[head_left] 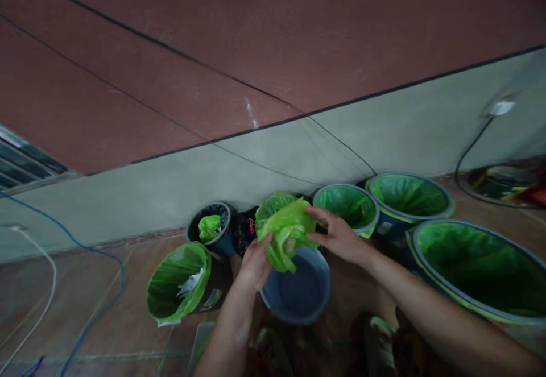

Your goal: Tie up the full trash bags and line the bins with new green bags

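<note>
Between my two hands hangs a crumpled bright green plastic bag. My left hand pinches its left side. At its upper right, my right hand grips the edge with thumb and fingers. Just below the bag stands a grey-blue bucket with no liner showing inside. Behind the bag is a bin with a green liner, partly covered by it. Beside that bin sits a black bag with a red tie.
To the left are a green-lined bin with white paper and a dark bin holding green plastic. Several green-lined bins, one nearest, stand at right. A blue cable and a white cable lie on the tiled floor.
</note>
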Available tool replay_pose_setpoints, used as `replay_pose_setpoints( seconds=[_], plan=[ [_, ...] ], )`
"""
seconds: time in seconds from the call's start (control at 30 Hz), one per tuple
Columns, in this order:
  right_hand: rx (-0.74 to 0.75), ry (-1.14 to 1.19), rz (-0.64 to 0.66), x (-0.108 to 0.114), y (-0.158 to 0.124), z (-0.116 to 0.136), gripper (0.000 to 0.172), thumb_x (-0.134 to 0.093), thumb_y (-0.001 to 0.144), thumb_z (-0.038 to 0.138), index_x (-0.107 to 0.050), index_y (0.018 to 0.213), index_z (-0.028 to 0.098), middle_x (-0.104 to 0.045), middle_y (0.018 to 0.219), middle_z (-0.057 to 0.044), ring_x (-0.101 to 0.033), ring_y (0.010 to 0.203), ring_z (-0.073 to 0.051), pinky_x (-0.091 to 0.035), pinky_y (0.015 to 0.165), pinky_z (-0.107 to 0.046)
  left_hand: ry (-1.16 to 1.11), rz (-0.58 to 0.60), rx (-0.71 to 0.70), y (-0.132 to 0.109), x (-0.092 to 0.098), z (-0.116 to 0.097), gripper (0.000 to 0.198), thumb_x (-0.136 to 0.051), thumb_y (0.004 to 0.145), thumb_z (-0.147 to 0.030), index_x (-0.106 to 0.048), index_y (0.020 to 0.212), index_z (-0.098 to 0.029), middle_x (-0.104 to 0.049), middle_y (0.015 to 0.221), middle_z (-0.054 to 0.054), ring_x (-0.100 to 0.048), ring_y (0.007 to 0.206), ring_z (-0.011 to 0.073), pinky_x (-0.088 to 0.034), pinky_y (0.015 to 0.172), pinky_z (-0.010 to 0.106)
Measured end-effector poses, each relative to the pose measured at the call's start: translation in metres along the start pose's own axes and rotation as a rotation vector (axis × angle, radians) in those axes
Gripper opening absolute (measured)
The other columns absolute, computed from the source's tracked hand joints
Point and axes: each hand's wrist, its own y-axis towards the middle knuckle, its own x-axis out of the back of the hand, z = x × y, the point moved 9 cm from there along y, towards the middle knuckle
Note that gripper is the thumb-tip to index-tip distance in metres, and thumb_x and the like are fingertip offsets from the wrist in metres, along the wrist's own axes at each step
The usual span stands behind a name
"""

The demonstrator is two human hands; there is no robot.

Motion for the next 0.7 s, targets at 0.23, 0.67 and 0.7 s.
replay_pose_setpoints(
  seconds=[0.23,0.67,0.7],
  plan=[
    [0.348,-0.197,-0.057,-0.025,-0.014,0.042,0.027,-0.060,0.077,0.010,-0.074,0.097,0.023,-0.066,0.121,-0.010,-0.062,0.113,-0.025,-0.050,0.098,-0.045,0.060,0.075,0.045,-0.002,-0.019,0.013,0.046,-0.084,0.067,-0.040,-0.074,0.103,-0.014,-0.077,0.093,0.011,-0.073,0.092,0.0249,-0.058,0.080,0.032],
    [-0.149,0.452,-0.712,0.083,0.003,-0.020,0.019,-0.072,0.069,0.032,-0.073,0.085,0.021,-0.074,0.076,-0.001,-0.065,0.064,-0.017,-0.053,0.063,-0.030,0.548,0.671,0.166,-0.034,-0.026,0.008,0.045,-0.079,0.071,-0.051,-0.076,0.096,-0.013,-0.075,0.090,0.012,-0.070,0.076,0.0195,-0.053,0.060,0.025],
    [-0.201,0.548,-0.643,0.076,0.005,-0.024,0.022,-0.075,0.067,0.034,-0.073,0.086,0.021,-0.074,0.073,0.000,-0.065,0.061,-0.017,-0.054,0.061,-0.030,0.573,0.667,0.160,-0.032,-0.025,0.007,0.046,-0.077,0.073,-0.053,-0.076,0.099,-0.014,-0.075,0.095,0.012,-0.070,0.078,0.0197,-0.053,0.061,0.026]
  ],
)
